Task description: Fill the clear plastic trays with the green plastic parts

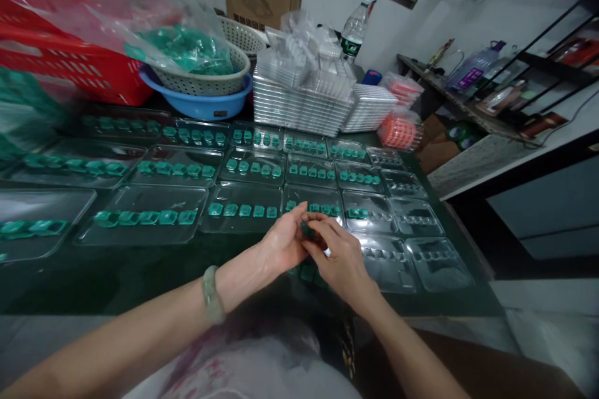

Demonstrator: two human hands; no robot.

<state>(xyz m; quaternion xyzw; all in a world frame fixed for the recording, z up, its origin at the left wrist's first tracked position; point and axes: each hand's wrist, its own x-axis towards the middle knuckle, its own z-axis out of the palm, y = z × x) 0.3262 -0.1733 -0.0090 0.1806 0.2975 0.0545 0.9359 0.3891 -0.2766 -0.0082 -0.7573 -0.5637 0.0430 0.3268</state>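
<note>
Over the front of the table, my left hand [286,240] is cupped palm up around a small dark-green translucent piece [307,229]. The bent fingers of my right hand [341,259] close on the same piece from the right; their tips are partly hidden. Behind my hands lies a clear plastic tray [312,196] with several green pieces in a row. To its right, another clear tray [367,202] holds green pieces [358,213] in only some of its small hollows. More green pieces [307,273] show dimly below my hands.
Rows of clear trays with green cube-like pieces [168,217] cover the dark table. Trays at the right [437,262] have bare hollows. Behind stand stacked clear trays [299,103], a blue basin [201,103], a red basket [107,75] and a water bottle [355,31].
</note>
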